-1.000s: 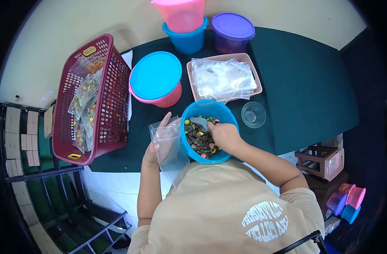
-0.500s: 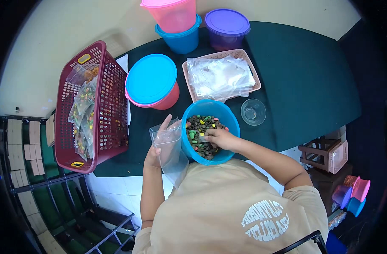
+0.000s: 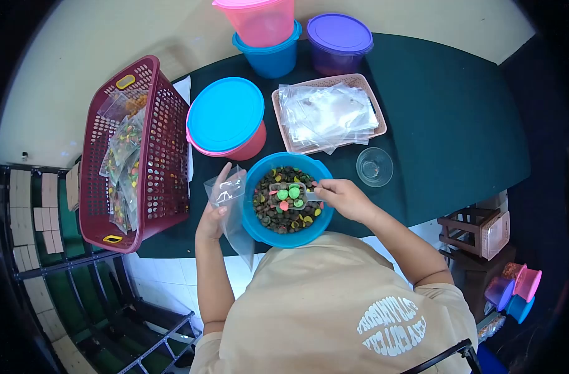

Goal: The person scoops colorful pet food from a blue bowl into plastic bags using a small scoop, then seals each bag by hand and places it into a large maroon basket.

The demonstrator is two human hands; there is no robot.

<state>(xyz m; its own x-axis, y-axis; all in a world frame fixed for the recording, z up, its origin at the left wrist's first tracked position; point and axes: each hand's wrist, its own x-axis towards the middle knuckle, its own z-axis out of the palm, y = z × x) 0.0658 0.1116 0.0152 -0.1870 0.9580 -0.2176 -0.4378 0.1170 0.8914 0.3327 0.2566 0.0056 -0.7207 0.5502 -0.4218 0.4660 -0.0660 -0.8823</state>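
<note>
My right hand (image 3: 345, 198) is closed on the handle of a small clear scoop (image 3: 289, 196). Green, pink and brown pieces lie in the scoop, which is held over a blue tub (image 3: 250, 225). Dark brown pieces mixed with yellow, green and pink ones (image 3: 284, 219) fill much of the tub. To the left of the tub, my left hand (image 3: 213, 215) holds a clear plastic bag (image 3: 233, 209) upright by its top part, thumb on the near side and a finger raised behind. The bag looks empty and hangs against the tub's left side.
A maroon basket (image 3: 152, 181) with filled bags stands left. Behind the tub are a blue-lidded pink tub (image 3: 227, 115), a tray (image 3: 378, 118) of flat clear bags (image 3: 325, 112), stacked pink (image 3: 262, 22) and blue tubs (image 3: 269, 59), and a purple tub (image 3: 339, 40). A glass bowl (image 3: 374, 167) sits right.
My right hand has lifted the scoop out of the pieces, now loaded. The blue tub has shifted left and is less tilted. My left hand and the bag have moved slightly left.
</note>
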